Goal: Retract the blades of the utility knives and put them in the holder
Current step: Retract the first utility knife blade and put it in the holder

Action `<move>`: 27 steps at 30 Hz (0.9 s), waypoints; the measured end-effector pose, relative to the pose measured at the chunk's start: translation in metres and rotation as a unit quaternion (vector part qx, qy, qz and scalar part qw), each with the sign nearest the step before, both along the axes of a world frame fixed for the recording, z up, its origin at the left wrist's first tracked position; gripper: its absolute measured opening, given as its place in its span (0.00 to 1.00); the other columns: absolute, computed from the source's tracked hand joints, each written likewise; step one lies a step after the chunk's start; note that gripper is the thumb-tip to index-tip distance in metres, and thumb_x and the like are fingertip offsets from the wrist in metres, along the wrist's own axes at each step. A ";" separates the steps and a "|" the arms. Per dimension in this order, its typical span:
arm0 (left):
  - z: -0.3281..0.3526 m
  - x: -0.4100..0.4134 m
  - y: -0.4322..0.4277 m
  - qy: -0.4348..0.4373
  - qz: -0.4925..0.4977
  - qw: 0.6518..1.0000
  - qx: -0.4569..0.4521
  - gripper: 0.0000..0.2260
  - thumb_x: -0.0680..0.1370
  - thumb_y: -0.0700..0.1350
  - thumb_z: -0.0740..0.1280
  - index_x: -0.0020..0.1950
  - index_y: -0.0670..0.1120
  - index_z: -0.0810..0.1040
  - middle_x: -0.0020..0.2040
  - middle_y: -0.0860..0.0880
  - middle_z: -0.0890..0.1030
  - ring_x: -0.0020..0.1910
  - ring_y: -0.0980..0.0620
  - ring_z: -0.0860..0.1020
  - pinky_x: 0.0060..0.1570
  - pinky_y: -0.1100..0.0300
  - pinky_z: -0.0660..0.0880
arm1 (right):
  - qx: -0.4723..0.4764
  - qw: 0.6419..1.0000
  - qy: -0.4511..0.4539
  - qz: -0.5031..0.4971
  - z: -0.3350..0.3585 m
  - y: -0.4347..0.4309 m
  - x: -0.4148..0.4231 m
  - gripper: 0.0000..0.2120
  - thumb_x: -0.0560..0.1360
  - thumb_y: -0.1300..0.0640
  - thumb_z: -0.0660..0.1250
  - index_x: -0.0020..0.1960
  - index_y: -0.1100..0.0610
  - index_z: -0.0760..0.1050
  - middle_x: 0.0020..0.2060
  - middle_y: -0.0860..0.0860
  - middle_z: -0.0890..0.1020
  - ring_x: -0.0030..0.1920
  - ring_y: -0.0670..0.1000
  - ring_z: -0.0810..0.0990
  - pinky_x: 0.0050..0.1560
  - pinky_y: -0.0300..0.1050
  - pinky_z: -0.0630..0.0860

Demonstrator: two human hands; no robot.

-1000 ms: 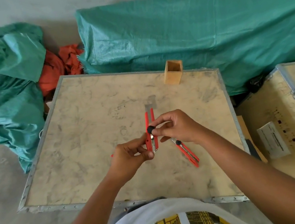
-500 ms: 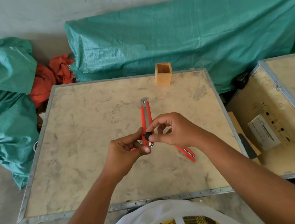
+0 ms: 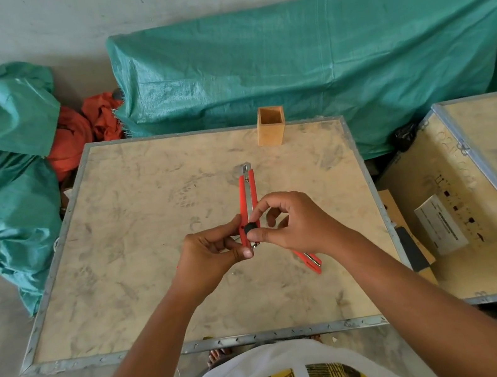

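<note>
A red utility knife (image 3: 247,193) is held above the crate top, its metal tip pointing away from me toward the holder. My left hand (image 3: 209,258) pinches its near end. My right hand (image 3: 296,224) has thumb and forefinger on the black slider knob (image 3: 250,228). Only a short bit of metal shows at the knife's far tip. A second red utility knife (image 3: 310,259) lies on the crate top, mostly hidden under my right wrist. The small square wooden holder (image 3: 270,125) stands upright and empty near the far edge.
The work surface is a wooden crate top (image 3: 137,241) with a metal rim. A second crate (image 3: 464,216) with a white label sits to the right. Green tarps (image 3: 316,53) and orange cloth (image 3: 80,128) lie behind and to the left.
The slider knob has travelled down the handle toward me and less blade shows at the tip. Both hands keep the same knife; the camera view shifted slightly.
</note>
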State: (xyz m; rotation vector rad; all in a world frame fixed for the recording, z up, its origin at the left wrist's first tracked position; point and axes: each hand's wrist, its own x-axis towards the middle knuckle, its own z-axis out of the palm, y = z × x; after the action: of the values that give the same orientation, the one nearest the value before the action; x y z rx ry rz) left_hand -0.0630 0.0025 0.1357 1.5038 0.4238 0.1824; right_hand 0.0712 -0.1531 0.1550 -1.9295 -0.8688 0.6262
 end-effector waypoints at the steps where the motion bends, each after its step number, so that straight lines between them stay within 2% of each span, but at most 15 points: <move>1: 0.001 0.001 -0.001 0.000 0.000 1.000 -0.001 0.25 0.67 0.27 0.74 0.63 0.40 0.79 0.41 0.49 0.88 0.38 0.51 0.84 0.49 0.53 0.83 | 0.000 1.000 0.012 0.009 0.000 -0.001 0.002 0.12 0.71 0.52 0.79 0.53 0.47 0.84 0.48 0.40 0.84 0.43 0.43 0.80 0.45 0.43 0.80; 3: 0.001 0.003 -0.002 -0.001 0.004 1.000 -0.005 0.25 0.67 0.27 0.75 0.63 0.38 0.79 0.42 0.48 0.88 0.38 0.51 0.84 0.49 0.53 0.83 | 0.002 0.999 0.019 0.027 0.000 -0.003 0.005 0.14 0.72 0.54 0.78 0.57 0.46 0.84 0.52 0.41 0.84 0.44 0.44 0.80 0.45 0.39 0.80; 8: 0.003 0.010 -0.004 -0.001 0.001 1.000 -0.009 0.25 0.67 0.27 0.75 0.63 0.39 0.79 0.42 0.48 0.88 0.38 0.50 0.84 0.49 0.52 0.83 | 0.021 1.000 -0.017 -0.015 0.000 -0.005 0.007 0.10 0.69 0.52 0.80 0.48 0.49 0.85 0.45 0.42 0.84 0.44 0.46 0.80 0.42 0.44 0.80; 10: 0.005 0.014 -0.004 -0.001 -0.001 1.000 -0.010 0.25 0.67 0.27 0.74 0.62 0.41 0.79 0.41 0.48 0.88 0.38 0.51 0.84 0.50 0.52 0.83 | 0.024 0.999 -0.015 -0.029 -0.002 -0.006 0.009 0.10 0.69 0.51 0.80 0.48 0.49 0.84 0.45 0.42 0.84 0.44 0.46 0.81 0.43 0.44 0.81; 14: 0.007 0.025 -0.004 0.000 -0.013 1.000 0.013 0.26 0.67 0.25 0.74 0.60 0.46 0.81 0.41 0.50 0.88 0.36 0.54 0.84 0.48 0.55 0.83 | 0.062 0.995 0.046 -0.057 -0.007 -0.004 0.020 0.10 0.76 0.55 0.74 0.57 0.49 0.84 0.49 0.43 0.86 0.47 0.46 0.85 0.52 0.46 0.83; 18: 0.006 0.041 -0.001 0.011 -0.029 0.998 0.059 0.27 0.67 0.28 0.76 0.58 0.54 0.82 0.43 0.51 0.88 0.37 0.53 0.84 0.49 0.57 0.82 | 0.072 0.992 0.052 -0.088 -0.012 -0.002 0.038 0.12 0.78 0.60 0.71 0.59 0.49 0.84 0.49 0.43 0.87 0.47 0.48 0.87 0.51 0.53 0.85; 22: 0.009 0.075 0.005 0.022 -0.045 0.993 0.104 0.27 0.67 0.32 0.77 0.57 0.59 0.82 0.42 0.55 0.88 0.36 0.56 0.84 0.49 0.58 0.78 | 0.074 0.990 0.052 -0.112 -0.012 0.003 0.066 0.13 0.77 0.62 0.72 0.59 0.49 0.84 0.51 0.43 0.86 0.48 0.47 0.86 0.52 0.52 0.85; 25: 0.011 0.118 0.015 0.015 -0.056 0.991 0.124 0.26 0.67 0.34 0.78 0.56 0.62 0.82 0.46 0.56 0.88 0.39 0.52 0.85 0.59 0.52 0.77 | 0.072 0.987 0.048 -0.137 -0.007 0.009 0.105 0.14 0.77 0.61 0.72 0.59 0.49 0.84 0.53 0.45 0.86 0.49 0.48 0.86 0.52 0.52 0.85; 27: 0.011 0.135 0.019 0.015 -0.062 0.988 0.144 0.26 0.67 0.35 0.78 0.57 0.62 0.82 0.48 0.56 0.87 0.41 0.52 0.86 0.61 0.48 0.76 | 0.068 0.986 0.041 -0.147 -0.004 0.013 0.119 0.13 0.77 0.62 0.72 0.59 0.50 0.84 0.53 0.46 0.86 0.48 0.49 0.86 0.51 0.51 0.85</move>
State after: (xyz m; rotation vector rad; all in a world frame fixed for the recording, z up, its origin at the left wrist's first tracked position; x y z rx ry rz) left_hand 0.0722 0.0212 0.1470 1.8128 0.3375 0.1266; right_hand 0.1900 -0.1401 0.1506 -1.8478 -0.5460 0.4537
